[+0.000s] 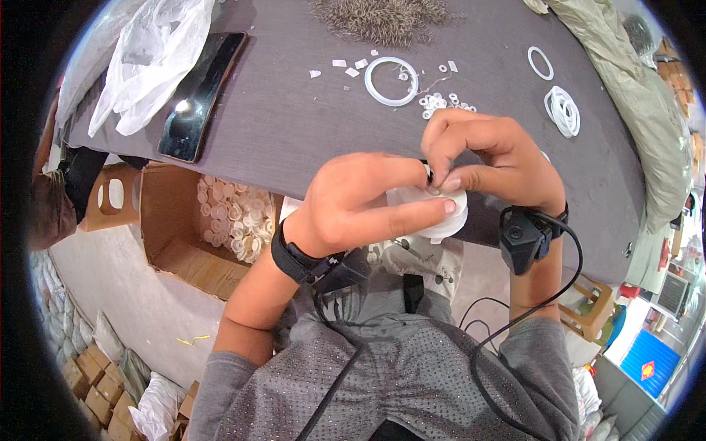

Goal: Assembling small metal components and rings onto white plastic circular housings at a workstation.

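The left hand (pixel 349 198) has its grip clamped on the lid (pixel 450 224) at the 6 o'clock edge of the table (pixel 294 95), the right hand (pixel 496 158) pinching its grip together atop it, washers (pixel 435 103) toward 12.

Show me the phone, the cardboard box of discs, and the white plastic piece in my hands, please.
Phone (pixel 202 97): head view, middle of its dark screen.
Cardboard box (pixel 166 213): head view, its inner wall, left of the discs (pixel 234 213).
White plastic piece (pixel 454 223): head view, its lower right side.
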A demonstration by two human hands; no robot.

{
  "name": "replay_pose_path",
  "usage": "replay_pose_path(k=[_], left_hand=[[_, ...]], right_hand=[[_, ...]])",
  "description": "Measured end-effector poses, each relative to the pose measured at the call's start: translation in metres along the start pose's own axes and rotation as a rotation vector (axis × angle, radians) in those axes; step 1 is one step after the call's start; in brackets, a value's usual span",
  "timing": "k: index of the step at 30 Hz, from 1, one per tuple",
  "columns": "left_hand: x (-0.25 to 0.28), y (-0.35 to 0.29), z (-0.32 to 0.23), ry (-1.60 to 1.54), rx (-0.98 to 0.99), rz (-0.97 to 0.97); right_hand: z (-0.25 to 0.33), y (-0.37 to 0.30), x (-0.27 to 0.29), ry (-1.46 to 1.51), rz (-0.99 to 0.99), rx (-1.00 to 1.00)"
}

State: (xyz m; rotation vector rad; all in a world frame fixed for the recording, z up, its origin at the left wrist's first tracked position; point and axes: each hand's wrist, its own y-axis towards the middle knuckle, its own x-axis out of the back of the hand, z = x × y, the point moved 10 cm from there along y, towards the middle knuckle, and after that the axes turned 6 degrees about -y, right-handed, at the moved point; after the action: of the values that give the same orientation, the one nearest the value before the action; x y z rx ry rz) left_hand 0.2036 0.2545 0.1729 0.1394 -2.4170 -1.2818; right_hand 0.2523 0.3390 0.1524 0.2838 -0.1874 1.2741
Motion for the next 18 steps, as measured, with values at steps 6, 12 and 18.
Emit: replay_pose_path(k=[6, 12, 18], left_hand=[[0.001, 0.002, -0.006, 0.011, -0.061, 0.017], [0.002, 0.001, -0.008, 0.025, -0.061, 0.012], [-0.001, -0.002, -0.012, 0.077, -0.142, -0.003]], right_hand=[[0.019, -0.003, -0.003, -0.149, 0.053, 0.116], [0.024, -0.004, -0.005, -0.287, 0.084, 0.113], [0.022, -0.005, 0.000, -0.274, 0.065, 0.091]])
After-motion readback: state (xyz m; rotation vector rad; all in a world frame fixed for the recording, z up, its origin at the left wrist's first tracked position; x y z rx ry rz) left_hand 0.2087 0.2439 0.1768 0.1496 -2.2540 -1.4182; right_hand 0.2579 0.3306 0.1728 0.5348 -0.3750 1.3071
